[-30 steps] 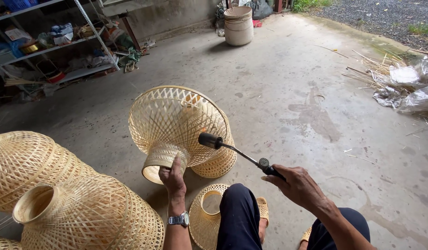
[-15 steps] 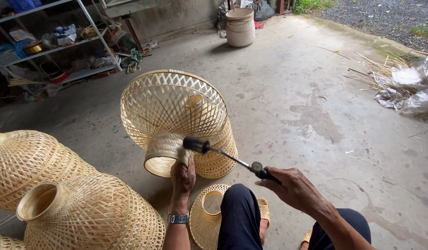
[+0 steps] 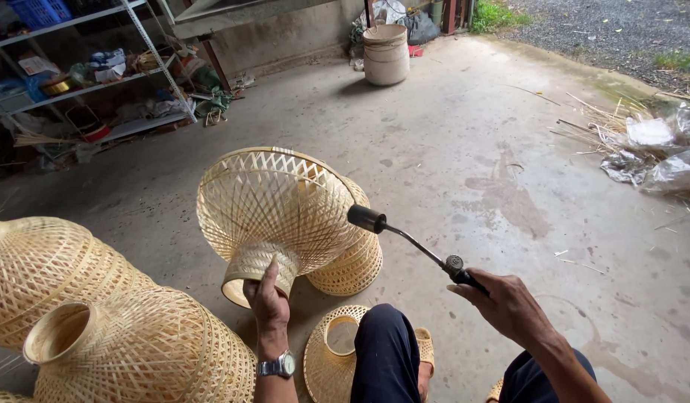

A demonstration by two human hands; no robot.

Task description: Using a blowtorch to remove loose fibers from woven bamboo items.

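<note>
My left hand (image 3: 268,302) grips the narrow neck of a woven bamboo lampshade (image 3: 274,205), held tilted off the floor with its wide mouth facing away. My right hand (image 3: 507,302) holds a black gas torch (image 3: 404,237) by its handle; the torch's nozzle points at the shade's right side, almost touching the weave. No flame is visible. A wristwatch (image 3: 278,366) sits on my left wrist. My knee in dark trousers (image 3: 386,351) is between the hands.
Another shade (image 3: 352,265) stands behind the held one, a small one (image 3: 326,362) lies by my knee, and two large ones (image 3: 128,347) (image 3: 42,272) lie at left. Metal shelves (image 3: 91,82) stand far left, a pale bucket (image 3: 386,52) at back, plastic and bamboo scraps (image 3: 651,145) at right.
The held shade has tipped and turned a little under my left hand, and the torch nozzle has moved along its right side. The camera view shifted slightly.
</note>
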